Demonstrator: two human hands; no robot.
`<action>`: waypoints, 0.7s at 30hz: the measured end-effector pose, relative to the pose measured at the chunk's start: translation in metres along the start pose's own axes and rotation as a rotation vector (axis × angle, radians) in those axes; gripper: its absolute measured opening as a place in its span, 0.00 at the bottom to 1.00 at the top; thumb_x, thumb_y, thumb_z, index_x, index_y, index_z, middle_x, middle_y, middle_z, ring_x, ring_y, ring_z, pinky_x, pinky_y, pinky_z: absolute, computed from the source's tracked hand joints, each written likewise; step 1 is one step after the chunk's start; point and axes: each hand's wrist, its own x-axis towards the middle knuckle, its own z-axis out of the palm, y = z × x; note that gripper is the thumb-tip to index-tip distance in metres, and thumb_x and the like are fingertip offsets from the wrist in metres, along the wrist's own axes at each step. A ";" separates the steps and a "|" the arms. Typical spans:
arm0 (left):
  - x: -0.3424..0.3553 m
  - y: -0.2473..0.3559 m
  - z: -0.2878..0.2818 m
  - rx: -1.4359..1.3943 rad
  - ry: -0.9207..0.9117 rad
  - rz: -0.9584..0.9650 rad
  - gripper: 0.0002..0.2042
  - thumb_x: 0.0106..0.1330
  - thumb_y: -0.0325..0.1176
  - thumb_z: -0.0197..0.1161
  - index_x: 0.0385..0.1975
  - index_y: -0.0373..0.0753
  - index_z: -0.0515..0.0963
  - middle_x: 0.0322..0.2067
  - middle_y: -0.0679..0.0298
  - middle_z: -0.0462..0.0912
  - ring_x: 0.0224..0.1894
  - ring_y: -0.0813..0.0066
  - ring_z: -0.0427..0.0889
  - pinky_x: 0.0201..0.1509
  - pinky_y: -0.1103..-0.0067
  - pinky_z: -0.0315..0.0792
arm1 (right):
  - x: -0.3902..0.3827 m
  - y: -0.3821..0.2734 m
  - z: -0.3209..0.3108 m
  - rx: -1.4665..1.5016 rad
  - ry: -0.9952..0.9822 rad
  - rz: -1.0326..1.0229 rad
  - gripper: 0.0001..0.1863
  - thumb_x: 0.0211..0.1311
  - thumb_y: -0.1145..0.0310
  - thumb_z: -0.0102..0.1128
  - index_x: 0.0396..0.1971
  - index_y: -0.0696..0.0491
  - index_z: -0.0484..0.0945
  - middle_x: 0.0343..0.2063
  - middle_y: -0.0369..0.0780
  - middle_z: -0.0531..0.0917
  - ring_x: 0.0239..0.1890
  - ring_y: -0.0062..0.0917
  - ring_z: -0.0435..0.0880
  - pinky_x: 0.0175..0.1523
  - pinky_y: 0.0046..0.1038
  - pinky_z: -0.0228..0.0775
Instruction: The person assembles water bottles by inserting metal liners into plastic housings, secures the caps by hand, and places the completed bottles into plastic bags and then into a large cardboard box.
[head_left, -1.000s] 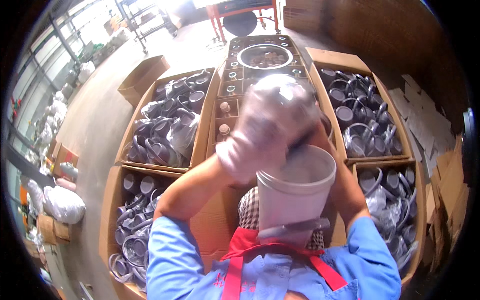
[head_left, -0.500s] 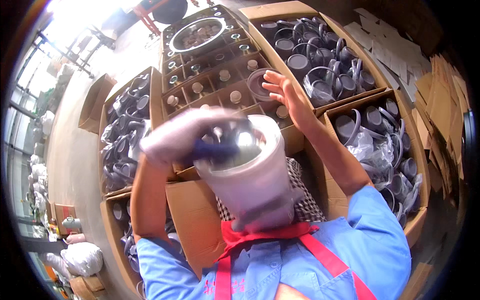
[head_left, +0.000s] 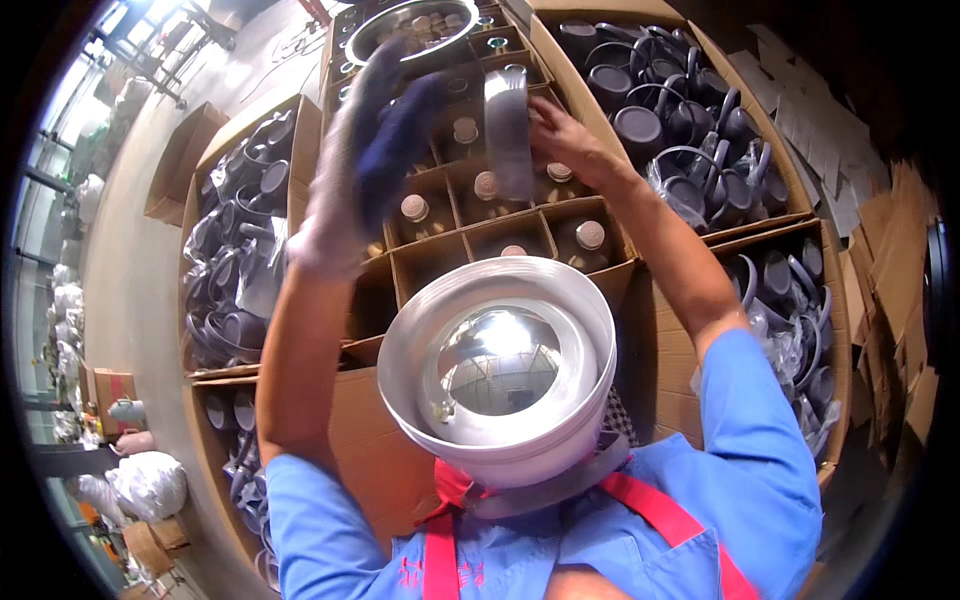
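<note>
My bare right hand (head_left: 565,140) holds a grey lid-like part (head_left: 511,150) edge-on above the divided carton (head_left: 425,262) of capped bottles (head_left: 485,187). My gloved left hand (head_left: 370,165), motion-blurred, is spread and holds nothing. The white pot (head_left: 500,436) sits at my lap, a mirror-bright dome (head_left: 500,368) inside it.

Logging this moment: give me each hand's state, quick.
Left hand: gloved, blurred, looks open, nothing seen in it.
Right hand: bare, holding the grey round piece on edge.

Cartons (head_left: 303,145) of grey parts (head_left: 638,125) and, in shadow, seemingly flattened cardboard (head_left: 890,245) mark this as a workshop.
</note>
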 end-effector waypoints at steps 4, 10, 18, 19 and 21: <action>-0.003 0.011 0.028 1.397 -0.144 1.025 0.23 0.61 0.35 0.65 0.56 0.47 0.70 0.57 0.60 0.70 0.65 0.67 0.61 0.69 0.67 0.55 | -0.065 -0.129 0.015 0.510 -0.062 -0.262 0.31 0.61 0.51 0.55 0.60 0.53 0.65 0.51 0.42 0.76 0.50 0.27 0.78 0.46 0.29 0.77; -0.036 0.027 0.005 0.972 0.188 0.691 0.22 0.64 0.36 0.62 0.58 0.42 0.69 0.59 0.50 0.65 0.60 0.53 0.69 0.56 0.69 0.76 | -0.122 -0.174 -0.016 0.453 -0.002 -0.413 0.34 0.62 0.47 0.54 0.60 0.55 0.65 0.53 0.43 0.75 0.52 0.28 0.77 0.51 0.30 0.74; -0.066 0.039 0.001 1.159 0.055 0.799 0.40 0.48 0.43 0.75 0.62 0.36 0.64 0.64 0.47 0.60 0.66 0.51 0.61 0.68 0.62 0.55 | -0.128 -0.131 0.010 0.417 -0.144 -0.210 0.37 0.62 0.42 0.52 0.60 0.58 0.64 0.55 0.45 0.73 0.56 0.28 0.75 0.57 0.32 0.70; -0.068 0.038 0.008 1.013 0.001 0.809 0.40 0.48 0.42 0.74 0.61 0.33 0.64 0.61 0.47 0.65 0.63 0.52 0.66 0.66 0.63 0.60 | -0.124 -0.117 0.013 0.382 -0.207 -0.143 0.38 0.62 0.42 0.52 0.60 0.59 0.64 0.55 0.45 0.73 0.56 0.28 0.74 0.58 0.32 0.69; -0.079 0.025 -0.006 0.921 -0.053 0.750 0.39 0.49 0.40 0.74 0.60 0.31 0.64 0.59 0.47 0.68 0.60 0.53 0.70 0.64 0.65 0.64 | -0.124 -0.085 0.010 0.229 -0.326 0.017 0.39 0.62 0.40 0.51 0.60 0.59 0.64 0.56 0.45 0.73 0.57 0.28 0.74 0.60 0.32 0.68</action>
